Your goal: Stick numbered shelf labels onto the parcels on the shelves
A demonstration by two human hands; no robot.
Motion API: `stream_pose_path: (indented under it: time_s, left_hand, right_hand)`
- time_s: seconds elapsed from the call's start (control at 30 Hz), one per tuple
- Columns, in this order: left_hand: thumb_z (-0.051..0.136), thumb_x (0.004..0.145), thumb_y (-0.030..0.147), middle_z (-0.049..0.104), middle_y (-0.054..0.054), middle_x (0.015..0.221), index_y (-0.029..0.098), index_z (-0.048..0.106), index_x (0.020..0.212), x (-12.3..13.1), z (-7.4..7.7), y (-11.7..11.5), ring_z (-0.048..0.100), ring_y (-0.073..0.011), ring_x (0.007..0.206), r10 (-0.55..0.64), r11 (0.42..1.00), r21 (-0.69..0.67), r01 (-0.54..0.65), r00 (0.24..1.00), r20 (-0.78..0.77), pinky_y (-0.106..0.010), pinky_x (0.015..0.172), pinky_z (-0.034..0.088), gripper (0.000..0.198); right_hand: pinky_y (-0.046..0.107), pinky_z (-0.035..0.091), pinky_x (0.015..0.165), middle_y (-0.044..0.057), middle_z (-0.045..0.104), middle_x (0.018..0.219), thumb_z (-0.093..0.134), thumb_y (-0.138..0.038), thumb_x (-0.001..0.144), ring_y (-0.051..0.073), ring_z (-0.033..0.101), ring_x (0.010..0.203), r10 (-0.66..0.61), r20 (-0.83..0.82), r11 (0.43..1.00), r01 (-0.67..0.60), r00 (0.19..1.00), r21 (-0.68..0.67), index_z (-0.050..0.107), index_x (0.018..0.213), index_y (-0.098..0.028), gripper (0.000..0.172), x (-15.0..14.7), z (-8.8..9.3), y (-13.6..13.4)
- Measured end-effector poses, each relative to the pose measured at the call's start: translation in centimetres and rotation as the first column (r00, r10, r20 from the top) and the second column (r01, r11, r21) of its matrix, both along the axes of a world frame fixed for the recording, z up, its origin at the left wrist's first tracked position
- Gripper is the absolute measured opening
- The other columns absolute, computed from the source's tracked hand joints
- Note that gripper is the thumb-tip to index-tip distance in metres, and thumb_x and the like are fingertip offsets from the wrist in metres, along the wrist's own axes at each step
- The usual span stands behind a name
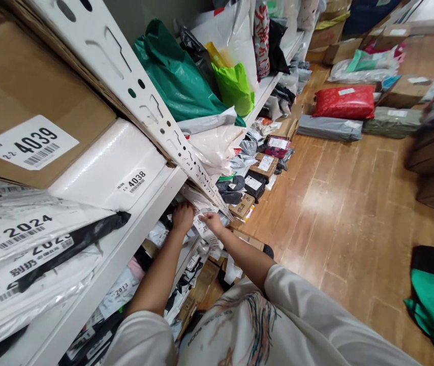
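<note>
Both my hands reach in beside the white shelf upright, at a lower shelf packed with parcels. My right hand has its thumb and fingers pinched at the edge of a white strip of printed number labels. Just left of it, my left hand is curled over the parcels, with its fingertips hidden. Whitish plastic parcel bags lie below my left hand. Only parts of the numbers on the strip can be read.
The perforated white upright slants close past my hands. On the upper shelf are a cardboard box labelled 4039 and bagged parcels. A green bag stands farther along. More parcels, including a red one, lie on the wooden floor.
</note>
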State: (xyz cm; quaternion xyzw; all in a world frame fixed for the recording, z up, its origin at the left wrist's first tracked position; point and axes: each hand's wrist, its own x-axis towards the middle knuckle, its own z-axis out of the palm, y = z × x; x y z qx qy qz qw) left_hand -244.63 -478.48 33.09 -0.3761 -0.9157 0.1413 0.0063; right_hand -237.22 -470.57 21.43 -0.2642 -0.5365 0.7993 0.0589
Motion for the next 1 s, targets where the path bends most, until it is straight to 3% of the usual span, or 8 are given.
stream_pose_path:
  time_s: [0.2, 0.33, 0.47, 0.53, 0.63, 0.77, 0.93, 1.0]
  left_hand:
    - [0.043, 0.092, 0.030, 0.060, -0.021, 0.109, 0.011, 0.063, 0.103, 0.8, -0.4, 0.1, 0.052, -0.0344, 0.108, 0.030, 0.999, 0.029, -0.029, 0.999, -0.033, -0.043, 0.087, 0.040, 0.029]
    - [0.049, 0.090, 0.033, 0.060, -0.021, 0.109, 0.009, 0.061, 0.107, 1.0, -0.1, 0.1, 0.053, -0.0338, 0.108, 0.055, 0.996, 0.070, -0.053, 0.998, -0.036, -0.041, 0.088, 0.042, 0.031]
    - [0.060, 0.083, 0.040, 0.046, -0.028, 0.133, 0.004, 0.047, 0.131, 1.2, 1.3, 0.5, 0.047, -0.0366, 0.120, 0.113, 0.978, 0.186, -0.099, 0.992, -0.064, -0.044, 0.098, 0.039, 0.062]
    - [0.059, 0.084, 0.031, 0.046, -0.021, 0.138, 0.014, 0.049, 0.133, 1.0, 2.3, 0.6, 0.042, -0.0342, 0.127, -0.003, 0.975, 0.221, -0.005, 0.999, 0.037, -0.047, 0.110, 0.029, 0.053]
    - [0.057, 0.081, 0.017, 0.062, -0.009, 0.118, 0.026, 0.065, 0.113, 0.1, 3.6, 0.4, 0.050, -0.0280, 0.119, -0.197, 0.968, 0.201, 0.149, 0.949, 0.248, -0.048, 0.116, 0.018, 0.034]
    - [0.062, 0.075, 0.026, 0.066, -0.007, 0.104, 0.023, 0.072, 0.095, -1.6, 4.7, 0.3, 0.055, -0.0267, 0.109, -0.227, 0.968, 0.192, 0.163, 0.896, 0.382, -0.042, 0.109, 0.033, 0.023]
    - [0.033, 0.090, 0.025, 0.069, -0.005, 0.109, 0.020, 0.070, 0.105, -3.0, 5.0, 1.2, 0.061, -0.0188, 0.102, -0.184, 0.971, 0.229, 0.070, 0.831, 0.524, -0.029, 0.092, 0.046, 0.040]
    - [0.033, 0.093, 0.033, 0.069, -0.007, 0.110, 0.018, 0.069, 0.107, -3.1, 4.9, 1.6, 0.061, -0.0202, 0.102, -0.150, 0.973, 0.232, 0.022, 0.820, 0.553, -0.030, 0.091, 0.047, 0.041]
  right_hand:
    - [0.024, 0.029, 0.049, -0.004, 0.038, 0.042, 0.066, -0.065, 0.067, 0.009, 0.037, 0.046, -0.066, 0.164, 0.997, 0.059, 0.984, 0.046, 0.042, 0.044, -0.020, 0.055, 2.0, 0.0, 0.3]
    - [0.024, 0.023, 0.047, -0.007, 0.026, 0.040, 0.076, -0.059, 0.058, 0.008, 0.029, 0.045, -0.049, 0.197, 0.999, 0.050, 0.979, 0.003, 0.032, 0.042, -0.022, 0.060, 5.7, -0.4, 1.0]
    - [0.023, 0.028, 0.047, -0.007, 0.042, 0.047, 0.082, -0.055, 0.050, 0.007, 0.037, 0.046, 0.033, 0.116, 0.990, -0.017, 0.993, -0.140, 0.042, 0.049, -0.019, 0.053, 9.7, -0.4, 2.7]
    - [0.023, 0.035, 0.050, -0.003, 0.054, 0.056, 0.082, -0.055, 0.049, 0.009, 0.046, 0.050, 0.077, 0.033, 0.972, -0.068, 0.996, -0.225, 0.052, 0.057, -0.017, 0.049, 10.6, 0.1, 3.7]
    - [0.027, 0.045, 0.058, 0.002, 0.066, 0.071, 0.084, -0.053, 0.048, 0.013, 0.058, 0.059, 0.122, -0.083, 0.934, -0.142, 0.989, -0.327, 0.063, 0.076, -0.015, 0.051, 9.8, 1.4, 4.8]
    - [0.030, 0.049, 0.066, 0.004, 0.070, 0.081, 0.080, -0.055, 0.055, 0.016, 0.063, 0.069, 0.107, -0.186, 0.903, -0.174, 0.977, -0.393, 0.067, 0.098, -0.017, 0.059, 6.1, 3.0, 5.1]
    - [0.023, 0.040, 0.060, 0.000, 0.066, 0.070, 0.081, -0.051, 0.056, 0.010, 0.054, 0.062, 0.007, -0.191, 0.923, -0.080, 0.982, -0.377, 0.067, 0.077, -0.015, 0.043, 1.5, 3.7, 4.3]
    - [0.022, 0.035, 0.055, -0.002, 0.061, 0.061, 0.081, -0.051, 0.055, 0.008, 0.047, 0.055, -0.011, -0.170, 0.927, -0.053, 0.985, -0.370, 0.064, 0.068, -0.015, 0.042, 0.6, 3.7, 4.0]
